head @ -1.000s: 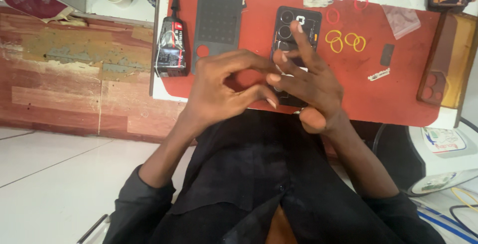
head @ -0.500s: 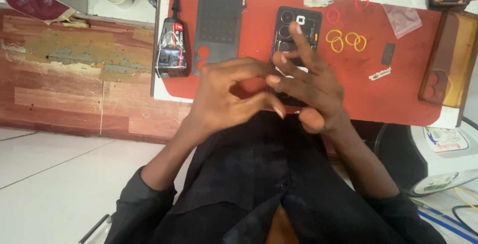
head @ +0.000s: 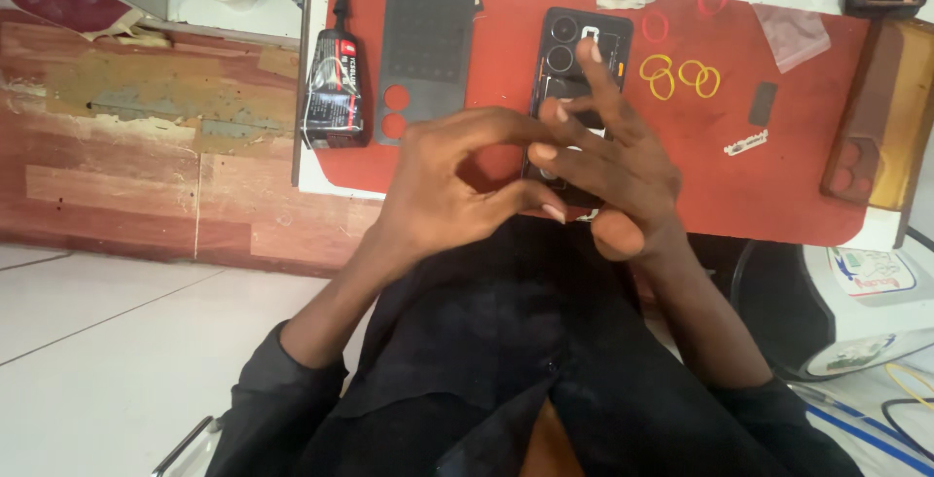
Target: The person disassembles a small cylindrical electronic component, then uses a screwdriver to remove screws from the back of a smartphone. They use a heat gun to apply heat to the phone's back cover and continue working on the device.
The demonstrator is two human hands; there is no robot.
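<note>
With little changed over the past second, the right hand (head: 623, 161) stayed spread, fingers apart, on the opened phone (head: 576, 78) lying on the red mat (head: 778, 195), while the left hand (head: 452, 180) kept its fingertips pinched together just beside it.

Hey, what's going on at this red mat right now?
A person is working on an opened phone lying on a red mat. The right hand rests on it with fingers spread, and the left hand meets it at the phone's lower end. A dark back cover, a black glue tube and yellow rubber bands lie alongside, untouched.
</note>
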